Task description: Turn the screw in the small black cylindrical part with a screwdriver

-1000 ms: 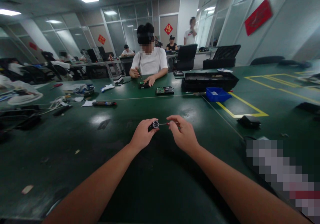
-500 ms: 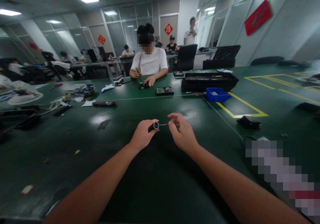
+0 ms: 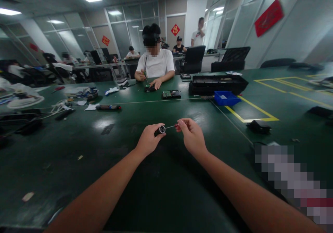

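Between the fingers and thumb of my left hand (image 3: 148, 139) is a small black cylinder (image 3: 161, 129). Its round, silver-rimmed end faces me, and the rest is hidden behind the hand. My right hand (image 3: 194, 135) is closed on a screwdriver with a red handle (image 3: 177, 125), most of which the fingers cover. The thin metal shaft (image 3: 170, 126) points left and slopes a little down to the cylinder's rim. Whether its tip touches the cylinder or goes into it, I cannot tell. Both hands are just above the green tabletop (image 3: 145, 191).
Across the table a person (image 3: 156, 64) works on a small device. Nearby lie a green circuit board (image 3: 171, 94), a black toolbox (image 3: 218, 84) and a blue bin (image 3: 227, 98). A dark cylindrical tool (image 3: 108, 107) lies left of centre, a black block (image 3: 258, 127) at right.
My right hand has closed its fingers round the red handle and shifted slightly right. The screwdriver's shaft now slopes up to the right. My left hand keeps its hold.
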Motion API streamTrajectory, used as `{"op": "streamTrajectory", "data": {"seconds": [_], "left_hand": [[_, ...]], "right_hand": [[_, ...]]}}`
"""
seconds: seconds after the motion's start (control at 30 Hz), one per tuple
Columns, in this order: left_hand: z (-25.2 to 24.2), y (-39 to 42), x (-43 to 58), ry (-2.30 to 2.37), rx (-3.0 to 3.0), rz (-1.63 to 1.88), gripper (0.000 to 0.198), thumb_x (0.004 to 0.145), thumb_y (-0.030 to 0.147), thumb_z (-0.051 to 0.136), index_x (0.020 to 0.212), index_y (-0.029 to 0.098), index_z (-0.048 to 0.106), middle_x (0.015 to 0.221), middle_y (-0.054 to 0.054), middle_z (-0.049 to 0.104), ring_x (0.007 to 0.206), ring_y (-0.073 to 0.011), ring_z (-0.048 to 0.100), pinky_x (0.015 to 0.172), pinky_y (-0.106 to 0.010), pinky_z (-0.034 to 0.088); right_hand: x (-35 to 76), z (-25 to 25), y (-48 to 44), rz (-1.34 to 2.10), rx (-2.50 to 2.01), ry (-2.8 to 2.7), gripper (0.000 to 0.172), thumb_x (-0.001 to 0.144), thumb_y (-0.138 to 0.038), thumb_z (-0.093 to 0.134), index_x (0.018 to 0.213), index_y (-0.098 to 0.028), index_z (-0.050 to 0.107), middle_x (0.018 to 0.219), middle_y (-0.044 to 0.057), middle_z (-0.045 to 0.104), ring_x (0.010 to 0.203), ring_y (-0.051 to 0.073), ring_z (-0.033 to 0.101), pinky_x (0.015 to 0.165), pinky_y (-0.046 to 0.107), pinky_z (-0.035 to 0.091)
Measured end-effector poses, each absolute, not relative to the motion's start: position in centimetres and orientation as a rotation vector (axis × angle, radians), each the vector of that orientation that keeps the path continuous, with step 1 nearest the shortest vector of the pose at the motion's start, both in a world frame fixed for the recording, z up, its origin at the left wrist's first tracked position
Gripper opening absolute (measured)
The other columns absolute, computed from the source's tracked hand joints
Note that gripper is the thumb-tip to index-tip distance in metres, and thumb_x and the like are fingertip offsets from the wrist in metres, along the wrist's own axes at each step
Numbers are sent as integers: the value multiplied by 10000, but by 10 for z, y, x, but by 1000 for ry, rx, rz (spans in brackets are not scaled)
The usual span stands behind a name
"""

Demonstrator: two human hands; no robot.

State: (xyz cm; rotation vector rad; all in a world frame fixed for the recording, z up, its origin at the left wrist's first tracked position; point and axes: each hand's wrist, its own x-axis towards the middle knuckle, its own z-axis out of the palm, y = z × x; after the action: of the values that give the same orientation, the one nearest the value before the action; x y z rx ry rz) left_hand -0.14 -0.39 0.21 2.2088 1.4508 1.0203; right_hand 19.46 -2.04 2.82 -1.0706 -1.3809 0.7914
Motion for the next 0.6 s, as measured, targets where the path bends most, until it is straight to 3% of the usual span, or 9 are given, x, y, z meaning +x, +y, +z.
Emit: {"op": "streamTrajectory", "data": {"seconds": [0.2, 0.37, 0.6], "left_hand": [[5, -2, 2, 1446, 2224, 1131, 367, 888, 241, 694, 1251, 236, 646, 1261, -60, 675, 1171, -243, 599, 1048, -436, 445], [4, 3, 1, 1337, 2367, 1016, 319, 921, 210, 642, 1232, 281, 642, 1292, -24, 667, 1240, -218, 583, 1205, -547, 236], [3, 4, 2, 1368, 2347, 881, 339, 899, 227, 671, 1234, 272, 651, 1273, -61, 668, 1224, -252, 583, 1190, -597, 216]], "right_hand": [[195, 20, -11, 926, -999, -1170, 304, 913, -499, 569, 936, -204, 640, 826, 47, 675, 738, 188, 650, 735, 356, 550], [203, 13, 1, 1112, -1052, -986, 297, 909, -501, 556, 818, -222, 608, 687, 43, 613, 592, 184, 587, 615, 374, 579], [204, 17, -6, 819, -1162, -1143, 280, 947, -479, 502, 868, -225, 592, 738, 22, 628, 639, 167, 590, 588, 302, 508]]}}
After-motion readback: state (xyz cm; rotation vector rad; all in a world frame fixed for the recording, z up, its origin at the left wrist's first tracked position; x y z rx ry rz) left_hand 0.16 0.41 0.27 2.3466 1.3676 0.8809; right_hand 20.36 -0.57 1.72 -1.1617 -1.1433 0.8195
